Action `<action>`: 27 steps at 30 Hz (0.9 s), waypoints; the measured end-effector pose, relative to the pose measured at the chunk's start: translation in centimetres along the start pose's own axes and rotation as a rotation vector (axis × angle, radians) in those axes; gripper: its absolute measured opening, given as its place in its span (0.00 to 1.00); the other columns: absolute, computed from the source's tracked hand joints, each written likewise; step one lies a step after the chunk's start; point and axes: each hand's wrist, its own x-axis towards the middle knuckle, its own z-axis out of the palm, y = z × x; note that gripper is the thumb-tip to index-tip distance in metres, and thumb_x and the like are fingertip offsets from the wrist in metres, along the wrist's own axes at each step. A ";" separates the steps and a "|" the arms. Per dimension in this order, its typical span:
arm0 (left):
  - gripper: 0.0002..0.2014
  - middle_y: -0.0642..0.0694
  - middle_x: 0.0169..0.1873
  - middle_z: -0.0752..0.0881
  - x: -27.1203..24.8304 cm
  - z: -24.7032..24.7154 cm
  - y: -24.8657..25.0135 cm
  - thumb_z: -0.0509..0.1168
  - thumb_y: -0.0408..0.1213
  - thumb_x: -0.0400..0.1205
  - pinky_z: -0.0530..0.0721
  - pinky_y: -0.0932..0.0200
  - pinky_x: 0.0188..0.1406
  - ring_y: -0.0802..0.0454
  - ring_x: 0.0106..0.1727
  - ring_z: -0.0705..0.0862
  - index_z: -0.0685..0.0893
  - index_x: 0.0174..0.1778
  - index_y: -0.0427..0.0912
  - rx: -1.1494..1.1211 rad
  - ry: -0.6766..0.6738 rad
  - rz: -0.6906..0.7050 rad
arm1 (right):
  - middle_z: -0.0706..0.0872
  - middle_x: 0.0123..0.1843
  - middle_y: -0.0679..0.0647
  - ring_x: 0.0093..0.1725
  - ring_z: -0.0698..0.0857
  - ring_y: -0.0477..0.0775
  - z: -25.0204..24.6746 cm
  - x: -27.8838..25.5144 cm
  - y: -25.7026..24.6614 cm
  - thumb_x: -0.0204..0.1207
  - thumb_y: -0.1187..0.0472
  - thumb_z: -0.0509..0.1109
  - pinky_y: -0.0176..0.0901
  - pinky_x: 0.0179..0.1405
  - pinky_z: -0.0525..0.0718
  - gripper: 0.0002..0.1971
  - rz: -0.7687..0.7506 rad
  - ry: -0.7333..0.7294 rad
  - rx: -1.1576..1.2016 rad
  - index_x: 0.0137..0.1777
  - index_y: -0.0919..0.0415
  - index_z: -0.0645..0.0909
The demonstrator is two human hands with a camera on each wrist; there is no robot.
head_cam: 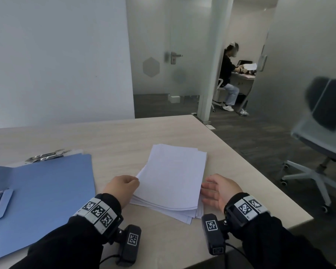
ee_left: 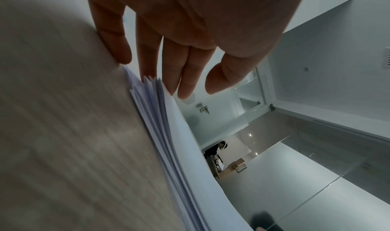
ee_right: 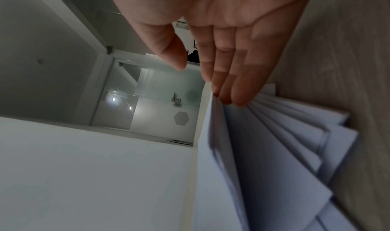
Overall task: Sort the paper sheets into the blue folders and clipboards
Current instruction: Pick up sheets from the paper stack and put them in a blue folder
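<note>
A loose stack of white paper sheets (head_cam: 173, 179) lies on the wooden table (head_cam: 114, 136), its edges fanned unevenly. My left hand (head_cam: 133, 181) touches the stack's left edge with straight fingers (ee_left: 147, 59), thumb apart, beside the sheets (ee_left: 168, 134). My right hand (head_cam: 207, 186) lies against the stack's right edge, and its straight fingertips (ee_right: 223, 91) press the fanned sheets (ee_right: 263, 143). The top sheets are slightly raised between both hands. An open blue folder (head_cam: 43, 200) lies flat on the left. A metal clipboard clip (head_cam: 47, 156) shows behind it.
The table's right edge (head_cam: 260, 171) runs diagonally close to my right hand. An office chair (head_cam: 318, 152) stands on the floor to the right. Beyond a glass partition, a person (head_cam: 229, 74) sits at another desk. A white wall rises behind the table.
</note>
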 end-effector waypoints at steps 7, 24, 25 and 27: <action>0.04 0.49 0.38 0.75 -0.2 -0.1 -0.5 0.61 0.43 0.77 0.74 0.57 0.42 0.50 0.36 0.76 0.74 0.37 0.53 -0.006 -0.012 0.000 | 0.87 0.45 0.58 0.36 0.86 0.57 0.4 0.0 0.0 0.75 0.61 0.67 0.49 0.34 0.86 0.10 0.019 0.028 -0.138 0.53 0.64 0.84; 0.04 0.49 0.34 0.78 -0.1 -0.2 -1.0 0.61 0.45 0.75 0.73 0.57 0.38 0.50 0.34 0.75 0.77 0.35 0.52 -0.022 0.002 -0.024 | 0.92 0.52 0.60 0.47 0.88 0.61 1.3 -0.4 -0.5 0.75 0.62 0.67 0.51 0.42 0.85 0.12 0.029 0.003 -0.093 0.54 0.66 0.85; 0.04 0.49 0.34 0.78 -0.1 -0.1 -1.0 0.61 0.44 0.75 0.73 0.57 0.38 0.50 0.35 0.75 0.77 0.35 0.52 -0.025 0.003 -0.022 | 0.92 0.51 0.61 0.50 0.89 0.62 1.5 -0.4 -0.6 0.76 0.62 0.66 0.53 0.46 0.86 0.11 0.031 -0.011 -0.087 0.54 0.66 0.85; 0.04 0.49 0.34 0.78 0.0 -0.1 -1.1 0.61 0.44 0.75 0.73 0.56 0.38 0.50 0.35 0.75 0.77 0.35 0.52 -0.028 0.002 -0.019 | 0.91 0.48 0.63 0.45 0.87 0.64 1.6 -0.3 -0.6 0.76 0.63 0.66 0.54 0.44 0.87 0.10 0.028 -0.026 -0.070 0.52 0.68 0.83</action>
